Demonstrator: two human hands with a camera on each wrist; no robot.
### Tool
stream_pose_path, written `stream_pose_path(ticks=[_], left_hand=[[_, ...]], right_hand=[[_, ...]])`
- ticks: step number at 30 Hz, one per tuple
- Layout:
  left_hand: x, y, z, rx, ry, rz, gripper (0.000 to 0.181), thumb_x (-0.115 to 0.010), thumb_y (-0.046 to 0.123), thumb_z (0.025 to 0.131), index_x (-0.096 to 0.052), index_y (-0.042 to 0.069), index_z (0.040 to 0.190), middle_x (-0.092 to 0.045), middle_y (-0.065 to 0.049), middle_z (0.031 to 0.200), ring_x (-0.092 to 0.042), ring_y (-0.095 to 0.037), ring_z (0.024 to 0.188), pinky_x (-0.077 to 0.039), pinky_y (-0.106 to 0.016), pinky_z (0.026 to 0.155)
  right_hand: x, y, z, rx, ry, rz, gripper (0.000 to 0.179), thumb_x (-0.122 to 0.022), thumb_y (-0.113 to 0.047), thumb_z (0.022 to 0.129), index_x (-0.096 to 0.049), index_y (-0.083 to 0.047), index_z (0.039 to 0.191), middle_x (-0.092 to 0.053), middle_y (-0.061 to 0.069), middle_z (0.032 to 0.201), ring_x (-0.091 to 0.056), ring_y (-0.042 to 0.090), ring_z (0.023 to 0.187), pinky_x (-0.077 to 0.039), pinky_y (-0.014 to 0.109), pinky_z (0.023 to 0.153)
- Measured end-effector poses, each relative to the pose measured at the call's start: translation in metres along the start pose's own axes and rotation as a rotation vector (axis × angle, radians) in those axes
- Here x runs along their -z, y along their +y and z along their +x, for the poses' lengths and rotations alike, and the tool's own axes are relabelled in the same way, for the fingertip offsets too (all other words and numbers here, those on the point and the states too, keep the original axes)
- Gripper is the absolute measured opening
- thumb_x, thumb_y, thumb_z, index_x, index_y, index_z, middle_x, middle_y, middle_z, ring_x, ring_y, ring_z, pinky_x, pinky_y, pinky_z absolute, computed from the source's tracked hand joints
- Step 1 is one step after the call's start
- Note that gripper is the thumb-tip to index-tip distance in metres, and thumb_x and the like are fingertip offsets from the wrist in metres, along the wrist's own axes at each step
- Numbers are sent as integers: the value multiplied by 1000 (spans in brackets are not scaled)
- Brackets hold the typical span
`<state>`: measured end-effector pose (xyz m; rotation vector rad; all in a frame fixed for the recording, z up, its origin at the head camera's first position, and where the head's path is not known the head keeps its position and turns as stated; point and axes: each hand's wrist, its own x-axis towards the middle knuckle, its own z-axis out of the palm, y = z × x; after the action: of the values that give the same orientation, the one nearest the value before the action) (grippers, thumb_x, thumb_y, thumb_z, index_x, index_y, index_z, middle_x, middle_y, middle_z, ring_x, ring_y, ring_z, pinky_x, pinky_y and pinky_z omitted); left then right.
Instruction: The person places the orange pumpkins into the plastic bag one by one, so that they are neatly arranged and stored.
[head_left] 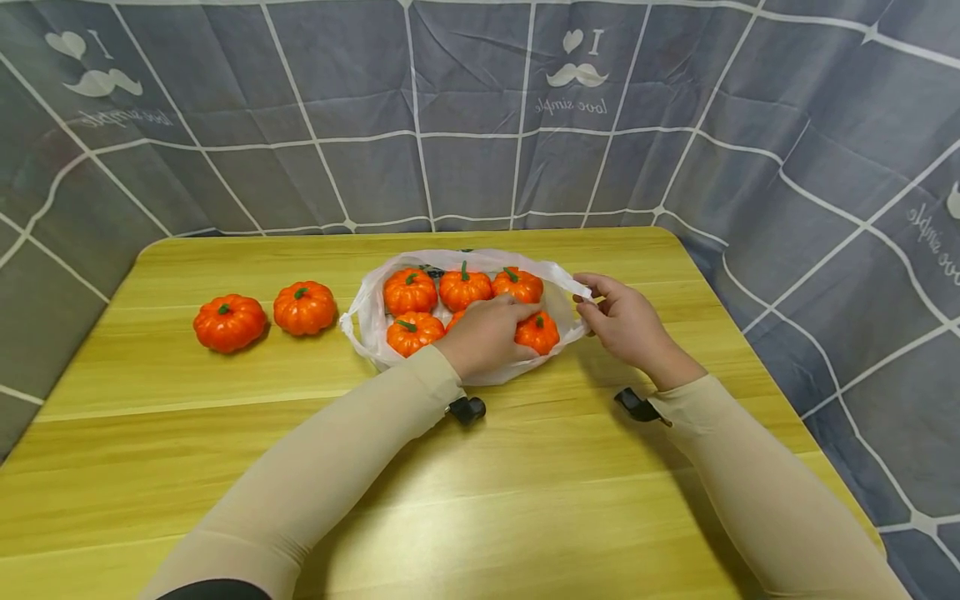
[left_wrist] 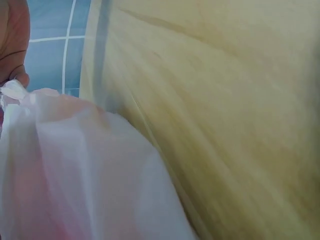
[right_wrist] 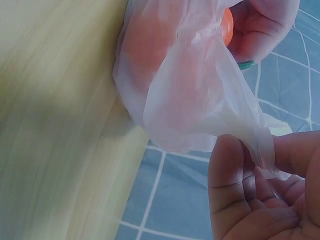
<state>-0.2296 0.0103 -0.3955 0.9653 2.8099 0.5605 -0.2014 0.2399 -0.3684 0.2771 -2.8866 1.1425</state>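
Observation:
A thin white plastic bag (head_left: 567,279) lies open on the table with several small orange pumpkins with green stems inside, one of them a pumpkin (head_left: 409,291) at the back left. My left hand (head_left: 491,333) reaches in over the bag's front rim, its fingers and thumb around the front-right pumpkin (head_left: 537,333). Part of another pumpkin is hidden beneath that hand. At the bag's right end, my right hand (head_left: 626,321) pinches the bag's handle; the right wrist view shows thumb and fingers (right_wrist: 227,175) on the plastic. The left wrist view mostly shows the bag's side (left_wrist: 100,170).
Two more pumpkins stand left of the bag: one pumpkin (head_left: 304,307) close to it and another pumpkin (head_left: 229,322) farther left. The wooden table (head_left: 480,500) ends at a grey checked curtain (head_left: 472,108) behind and at both sides.

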Motion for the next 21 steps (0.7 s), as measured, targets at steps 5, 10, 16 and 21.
stream_pose_path(ticks=[5,10,16,21], left_hand=[[0,0,0,20,0,-23,69,-77,43,96,-53,17,156,-57,-8,153,-56,-27,139,-42,-44,121],[1,0,-1,29,16,-29,68,-80,42,93,-57,19,153,-58,-12,141,-58,-27,125,-48,-41,112],[0,-3,-1,36,22,-10,70,-81,45,92,-57,18,153,-58,-12,146,-61,-28,126,-49,-41,113],[-1,-3,-1,46,22,-9,72,-82,44,91,-57,18,153,-56,-12,151,-61,-29,130,-49,-43,115]], right_hand=[[0,1,0,-2,6,6,46,-59,-8,106,-53,-3,152,-62,20,122,-69,25,81,-53,18,63],[0,2,0,3,6,6,46,-59,-7,106,-53,-3,152,-64,21,124,-68,23,80,-54,17,64],[-1,2,1,1,-1,-5,47,-60,-8,106,-53,-3,152,-63,20,123,-69,26,81,-53,17,64],[-2,1,1,-3,-6,6,47,-60,-9,106,-53,-3,152,-63,20,124,-69,26,82,-54,17,65]])
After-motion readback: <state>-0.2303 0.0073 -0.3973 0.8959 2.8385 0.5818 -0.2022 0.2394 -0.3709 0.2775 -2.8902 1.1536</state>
